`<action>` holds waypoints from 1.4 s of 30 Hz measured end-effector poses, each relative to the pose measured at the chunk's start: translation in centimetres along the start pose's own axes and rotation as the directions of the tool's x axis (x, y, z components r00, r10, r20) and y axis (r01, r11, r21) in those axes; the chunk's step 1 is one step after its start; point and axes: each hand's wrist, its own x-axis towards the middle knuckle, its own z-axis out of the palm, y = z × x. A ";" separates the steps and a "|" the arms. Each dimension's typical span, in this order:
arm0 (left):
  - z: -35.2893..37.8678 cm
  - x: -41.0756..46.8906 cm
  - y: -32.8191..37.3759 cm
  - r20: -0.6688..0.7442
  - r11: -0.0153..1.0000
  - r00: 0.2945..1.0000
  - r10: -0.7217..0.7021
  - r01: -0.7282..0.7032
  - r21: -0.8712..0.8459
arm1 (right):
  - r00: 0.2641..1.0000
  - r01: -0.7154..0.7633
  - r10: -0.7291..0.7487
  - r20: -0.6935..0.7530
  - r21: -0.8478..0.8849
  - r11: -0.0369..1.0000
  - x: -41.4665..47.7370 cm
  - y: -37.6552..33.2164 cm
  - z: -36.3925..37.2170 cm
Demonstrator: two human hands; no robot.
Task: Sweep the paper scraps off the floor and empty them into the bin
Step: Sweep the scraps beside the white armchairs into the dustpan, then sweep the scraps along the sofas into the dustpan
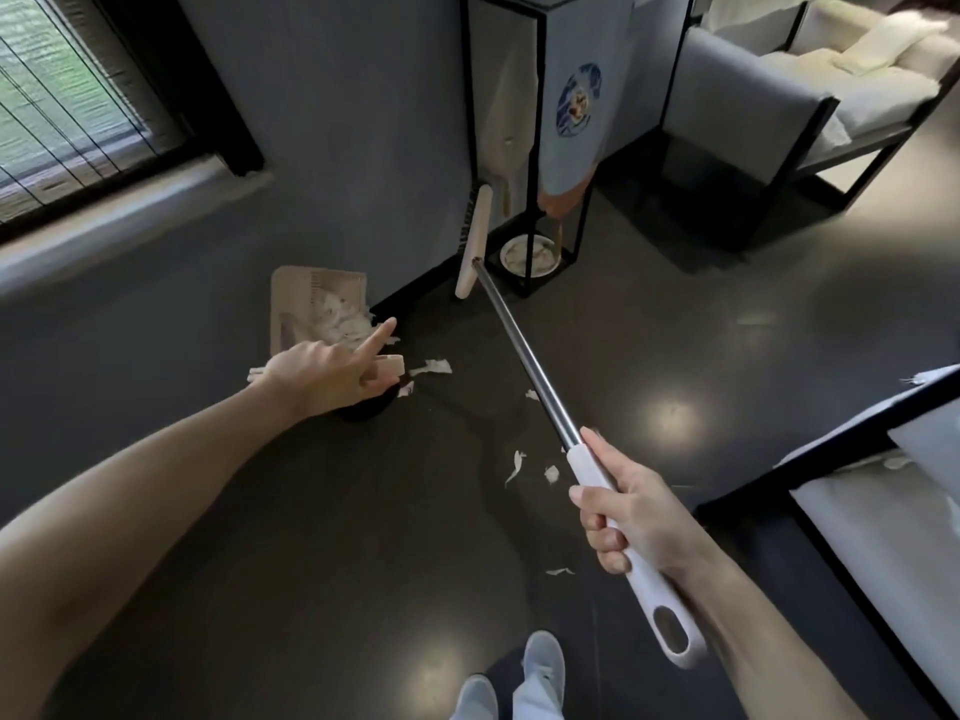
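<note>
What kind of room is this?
Probably a home or hotel lounge: a grey upholstered armchair with cream cushions, a window with slatted blinds, and a black metal-framed side stand on a glossy dark floor.

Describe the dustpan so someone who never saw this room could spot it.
From the window on the left, drop down the grey wall toward the floor. There, left of the black metal stand, is the dustpan, its handle in the left hand. Unlike the narrow broom head nearby, it is a broad beige tray heaped with paper scraps.
</note>
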 end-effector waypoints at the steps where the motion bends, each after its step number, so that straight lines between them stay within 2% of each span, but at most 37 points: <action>1: -0.2 -0.3 -0.1 -0.009 0.998 0.999 0.039 -0.038 0.045 | 1.000 0.000 0.000 -0.002 0.009 1.000 0.0 0.1 -0.1; 5: 0.3 -2.0 -0.6 -0.125 0.942 0.961 0.246 -0.206 0.265 | 1.000 0.000 0.000 0.001 0.046 0.999 0.4 0.4 -0.5; 8: 1.4 -2.7 -0.4 -0.061 0.870 0.950 0.307 -0.255 0.421 | 1.000 0.004 -0.004 0.006 0.035 0.999 0.4 0.9 -0.9; 15: 4.9 -2.7 2.5 0.086 0.840 0.949 0.302 -0.308 0.446 | 1.000 -0.014 0.014 0.008 -0.007 1.000 1.0 2.7 -1.0; 18: 6.6 -2.2 3.8 0.116 0.875 0.948 0.295 -0.317 0.367 | 0.999 -0.032 0.032 0.014 -0.026 0.999 1.1 3.7 -0.5; 21: 6.5 -2.5 3.1 0.082 0.880 0.936 0.344 -0.351 0.320 | 0.998 -0.057 0.057 0.006 -0.021 0.998 1.1 4.4 0.0; 23: 5.1 -3.4 1.2 0.041 0.869 0.932 0.359 -0.350 0.349 | 0.998 -0.068 0.068 0.002 -0.009 0.998 1.1 4.5 0.4; 27: 1.0 -6.2 -2.1 -0.225 0.876 0.870 0.440 -0.360 0.320 | 0.996 -0.084 0.084 0.002 -0.001 0.996 0.8 4.3 1.4; 29: -0.1 -7.8 -2.8 -0.286 0.876 0.850 0.442 -0.342 0.338 | 0.996 -0.085 0.085 0.008 0.009 0.996 0.8 4.1 1.8; 32: -1.6 -9.9 -3.1 -0.265 0.925 0.897 0.353 -0.292 0.242 | 0.996 -0.086 0.086 0.012 0.011 0.996 0.8 3.7 2.3; 34: -2.1 -10.9 -3.6 -0.206 0.976 0.959 0.195 -0.169 0.139 | 0.997 -0.081 0.081 0.009 0.002 0.997 0.9 3.6 2.5; 36: -3.6 -11.5 -3.9 -0.205 0.998 0.979 0.013 -0.001 0.061 | 0.997 -0.080 0.080 0.005 -0.002 0.997 0.9 3.6 2.7; 38: -5.3 -12.2 -4.3 -0.258 0.987 0.953 -0.158 0.146 -0.064 | 0.997 -0.082 0.082 0.000 -0.008 0.997 1.1 3.5 2.8; 40: -7.1 -12.9 -4.9 -0.344 0.932 0.892 -0.291 0.185 -0.311 | 0.996 -0.085 0.085 -0.010 -0.003 0.996 1.2 3.4 2.7; 42: -8.4 -13.5 -5.7 -0.397 0.836 0.819 -0.413 0.168 -0.523 | 0.995 -0.093 0.092 -0.024 -0.006 0.996 1.2 3.5 2.4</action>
